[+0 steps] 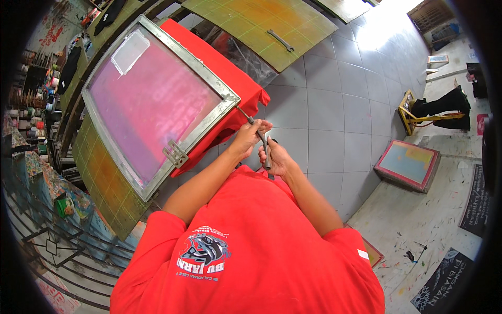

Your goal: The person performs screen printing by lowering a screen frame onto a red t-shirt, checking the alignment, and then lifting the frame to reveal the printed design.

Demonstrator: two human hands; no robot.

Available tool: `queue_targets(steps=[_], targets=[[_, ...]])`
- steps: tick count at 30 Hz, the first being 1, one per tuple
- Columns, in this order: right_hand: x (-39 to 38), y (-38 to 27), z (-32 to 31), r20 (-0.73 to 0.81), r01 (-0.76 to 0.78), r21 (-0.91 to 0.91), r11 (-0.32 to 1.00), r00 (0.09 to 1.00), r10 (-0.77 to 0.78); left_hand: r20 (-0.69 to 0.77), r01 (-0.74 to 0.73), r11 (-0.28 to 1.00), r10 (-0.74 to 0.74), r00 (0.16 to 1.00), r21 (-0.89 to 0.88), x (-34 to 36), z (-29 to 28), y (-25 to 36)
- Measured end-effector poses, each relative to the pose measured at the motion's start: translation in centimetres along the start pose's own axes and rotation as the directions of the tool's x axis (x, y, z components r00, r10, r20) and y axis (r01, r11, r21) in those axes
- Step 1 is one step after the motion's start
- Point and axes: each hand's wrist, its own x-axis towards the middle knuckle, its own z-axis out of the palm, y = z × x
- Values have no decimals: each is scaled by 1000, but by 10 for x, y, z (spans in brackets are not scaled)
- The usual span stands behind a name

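My left hand [247,137] and my right hand [276,158] both grip a long, dark metal rod-like tool [261,137], one above the other. Its upper, thinner end reaches the corner of a pale metal screen frame [230,100], and its lower end points toward my body. The frame holds a pink-purple translucent mesh [146,99] with a pale rectangular patch [130,51] at its top. A metal bracket [175,154] sits on the frame's lower right side. Red fabric [204,49] lies under the frame, draped past its edge beside my hands.
Yellowish platen boards [107,183] flank the frame, one bearing a wrench [280,40]. Grey tiled floor [340,120] lies to the right, with a yellow stand [413,120] holding black cloth and a red-edged screen [405,163] on a pale surface. Cluttered shelves [42,94] line the left.
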Motion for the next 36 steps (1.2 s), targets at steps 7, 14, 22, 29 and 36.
queue_targets(steps=[7, 14, 22, 29, 36], targets=[[-38, 23, 6, -202, 153, -633, 759, 914, -353, 22, 88, 990, -86, 996, -107, -2, 6, 5], [-51, -11, 22, -72, 338, -883, 325, 588, -806, -46, 93, 986, -101, 994, -138, -4, 10, 4], [-6, 0, 6, 85, -181, 584, 791, 983, 163, 36, 109, 992, -107, 994, -58, -8, 9, 13], [-37, 20, 17, -172, 133, -104, 986, 974, -149, 86, 68, 998, -66, 994, -18, -6, -9, 3], [-28, 16, 15, -209, 354, -558, 751, 815, -540, 46, 60, 996, -57, 997, -71, -9, 1, 3]])
